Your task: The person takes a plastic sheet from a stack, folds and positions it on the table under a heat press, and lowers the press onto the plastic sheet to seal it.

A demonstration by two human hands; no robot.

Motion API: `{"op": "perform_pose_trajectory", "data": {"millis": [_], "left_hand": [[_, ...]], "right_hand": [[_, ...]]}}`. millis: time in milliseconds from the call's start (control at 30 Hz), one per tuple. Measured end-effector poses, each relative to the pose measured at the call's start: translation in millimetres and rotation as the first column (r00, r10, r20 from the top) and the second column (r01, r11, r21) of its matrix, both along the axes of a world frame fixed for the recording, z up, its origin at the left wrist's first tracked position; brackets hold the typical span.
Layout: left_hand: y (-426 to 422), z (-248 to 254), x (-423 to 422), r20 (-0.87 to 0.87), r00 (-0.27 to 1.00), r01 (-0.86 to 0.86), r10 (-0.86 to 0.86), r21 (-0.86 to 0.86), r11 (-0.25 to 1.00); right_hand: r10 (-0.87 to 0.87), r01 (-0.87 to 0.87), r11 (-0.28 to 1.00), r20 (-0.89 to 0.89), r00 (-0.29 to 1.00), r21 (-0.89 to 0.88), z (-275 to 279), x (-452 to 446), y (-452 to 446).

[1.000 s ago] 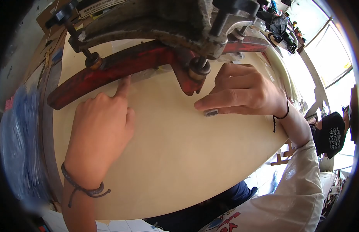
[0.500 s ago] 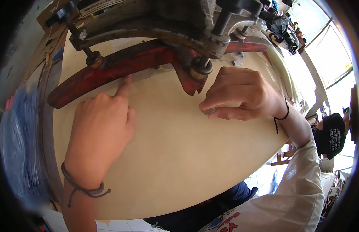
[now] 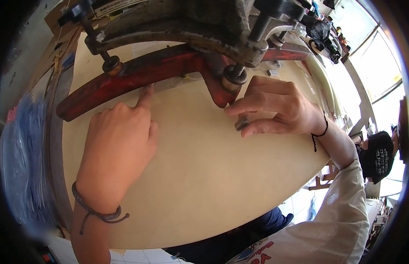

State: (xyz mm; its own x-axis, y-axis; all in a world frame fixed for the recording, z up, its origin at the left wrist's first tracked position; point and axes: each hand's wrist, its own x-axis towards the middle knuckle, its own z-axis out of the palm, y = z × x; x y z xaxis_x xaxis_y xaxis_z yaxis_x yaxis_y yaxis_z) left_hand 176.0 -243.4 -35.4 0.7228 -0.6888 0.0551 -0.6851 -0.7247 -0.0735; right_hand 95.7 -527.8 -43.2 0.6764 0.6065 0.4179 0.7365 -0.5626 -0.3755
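My left hand (image 3: 121, 145) rests on the tan sheet (image 3: 191, 176), its index finger stretched forward to the lower edge of a red metal bar (image 3: 138, 77). A strip of clear film (image 3: 169, 82) lies by that fingertip. The other fingers curl underneath, partly hidden, and I see nothing held there. At the right, my right hand (image 3: 277, 108) pinches a small dark metal piece (image 3: 242, 123) between the thumb and a finger behind, while its index finger reaches toward the bar's pointed red tip (image 3: 223, 100).
Above the red bar hangs a heavy grey metal frame (image 3: 169, 33) with black-knobbed screws. Blue-tinted plastic sheets (image 3: 24, 163) hang at the left. A person in a black cap (image 3: 382, 156) is at the far right. Small grey blocks (image 3: 273, 73) lie behind the bar.
My right index finger has lifted off the small metal piece and straightened toward the bar's tip, exposing more of the piece. My left hand stays by the bar. The view has shifted slightly.
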Motion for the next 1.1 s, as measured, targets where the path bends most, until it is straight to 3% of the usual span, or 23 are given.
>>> {"op": "perform_pose_trajectory", "data": {"millis": [167,567,667,967,1100], "left_hand": [[0.1,0.4,-0.3,-0.004,1.000,-0.003,0.003,-0.002,1.000],[-2.1,2.9,-0.6,-0.029,0.999,-0.030,0.030,0.021,0.999],[-1.6,1.5,-0.3,-0.014,1.000,-0.017,0.017,0.010,1.000],[-2.0,3.1,-0.9,-0.027,0.999,-0.023,0.023,0.009,1.000],[-1.3,2.3,-0.9,-0.017,1.000,-0.012,0.012,0.007,1.000]], "right_hand": [[0.091,-0.089,0.995,0.036,0.995,-0.054,2.1,5.4,-1.4],[0.035,-0.034,0.998,0.024,0.999,-0.047,0.4,1.3,0.9],[0.106,-0.106,0.992,-0.011,0.994,-0.067,3.6,4.5,-3.4],[0.096,-0.097,0.993,-0.017,0.995,-0.061,1.7,5.5,-1.9],[-0.051,0.085,0.993,-0.359,0.932,0.080,5.3,-2.7,1.5]]}}
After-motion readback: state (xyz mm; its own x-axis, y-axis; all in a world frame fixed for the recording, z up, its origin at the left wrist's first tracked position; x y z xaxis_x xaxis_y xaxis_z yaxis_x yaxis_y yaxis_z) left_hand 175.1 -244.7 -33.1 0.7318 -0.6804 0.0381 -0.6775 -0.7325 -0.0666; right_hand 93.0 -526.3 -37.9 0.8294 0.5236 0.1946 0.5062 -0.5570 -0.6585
